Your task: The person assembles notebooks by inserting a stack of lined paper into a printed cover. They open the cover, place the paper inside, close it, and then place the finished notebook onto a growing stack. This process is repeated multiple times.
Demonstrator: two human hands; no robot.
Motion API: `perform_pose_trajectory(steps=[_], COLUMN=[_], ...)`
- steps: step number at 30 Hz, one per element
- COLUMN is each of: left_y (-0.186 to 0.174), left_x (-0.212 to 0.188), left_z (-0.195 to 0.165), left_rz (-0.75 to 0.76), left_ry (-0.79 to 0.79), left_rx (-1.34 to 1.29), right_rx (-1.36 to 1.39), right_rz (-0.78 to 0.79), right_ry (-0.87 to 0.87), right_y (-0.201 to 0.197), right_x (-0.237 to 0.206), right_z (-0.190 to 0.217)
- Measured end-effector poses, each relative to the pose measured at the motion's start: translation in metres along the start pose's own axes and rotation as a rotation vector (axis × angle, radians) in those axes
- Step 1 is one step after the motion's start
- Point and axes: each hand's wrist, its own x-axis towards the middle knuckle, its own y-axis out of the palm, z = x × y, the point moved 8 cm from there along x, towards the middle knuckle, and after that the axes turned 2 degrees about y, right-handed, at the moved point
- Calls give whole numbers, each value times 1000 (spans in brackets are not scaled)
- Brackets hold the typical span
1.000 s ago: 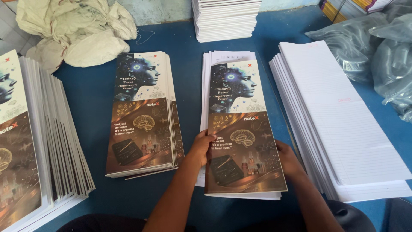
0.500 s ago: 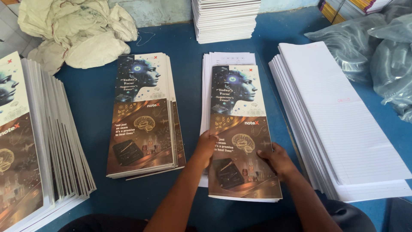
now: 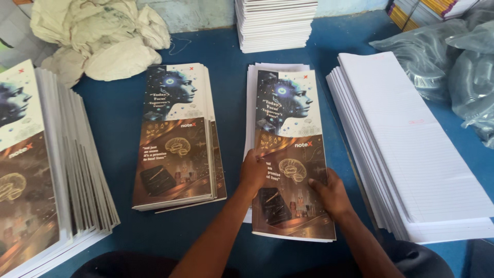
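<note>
A: Where are your hands rn?

B: Both low-center of the frame. Your left hand [image 3: 253, 172] lies on the left edge of the printed cover sheet [image 3: 290, 154], fingers curled over it, pressing down. Your right hand [image 3: 332, 193] sits at the sheet's lower right, fingers flat and slightly spread on top. Neither grip pinches anything; both just press the cover.

A: And the cover itself?

B: Center of the frame, lying flat on a white paper stack [image 3: 252, 98] w/ white edges peeking out at top and left. It's long, pale face art on the upper half, dark brown brain art on the lower.

A: What's around it?

B: Left of it, well apart, a second cover pile [image 3: 177, 136] w/ same print. Far left edge, a big fanned stack of covers [image 3: 46, 170]. Right of your hands, a tall stack of ruled white sheets [image 3: 411, 144], near the cover but not touching. Top center, another white stack [image 3: 275, 23]. Upper left, crumpled cloth sacks [image 3: 100, 38]. Upper right, clear plastic bags [image 3: 458, 67]. All on the blue counter [image 3: 116, 110].
</note>
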Motion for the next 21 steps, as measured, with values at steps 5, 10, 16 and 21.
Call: perform_pose_trajectory(steps=[5,10,16,21], left_y=[-12,-45,-98,-157], left_x=[15,15,9,3], left_z=[-7,-33,-70,-98], left_rz=[-35,-132,-102,-230], left_ry=[73,170,210,313], left_rx=[46,57,-135,14], right_rx=[53,67,-179,-83], right_rz=[25,32,47,174], right_ry=[-59,-54,-243,-214], right_y=[8,21,46,84], right_x=[-4,-5,-15,-20], right_z=[25,53,111,145])
